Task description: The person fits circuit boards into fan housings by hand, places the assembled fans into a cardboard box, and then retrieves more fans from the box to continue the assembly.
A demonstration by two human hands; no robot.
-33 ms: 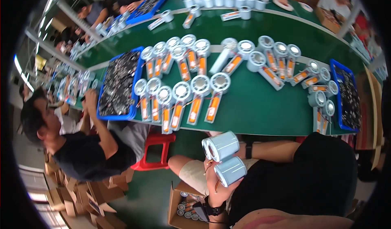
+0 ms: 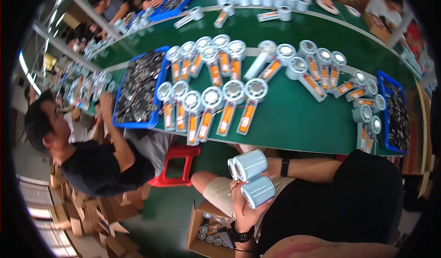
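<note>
In front of my lap, both hands are closed on light-blue cylinders with thin wires. My left hand (image 2: 245, 214), coming up from the lower edge, grips the lower cylinder (image 2: 258, 192), and wires hang by its fingers. My right hand (image 2: 274, 166) is behind the upper cylinder (image 2: 250, 165), its fingers mostly hidden. A third cylinder (image 2: 232, 169) sits against the upper one, its round end showing. On the green table (image 2: 298, 129) beyond stand several similar light-blue units (image 2: 233, 92), each with a round top and an orange battery pack in a clear case.
A blue tray of small dark parts (image 2: 138, 92) stands on the table's left, another blue tray (image 2: 394, 113) on its right. An open carton (image 2: 195, 232) with more units is below my left arm. At left sits a co-worker (image 2: 96, 166) near a red stool (image 2: 177, 164).
The whole view has shifted slightly, so the table and trays appear a little further right. My hands keep the same hold on the cylinders.
</note>
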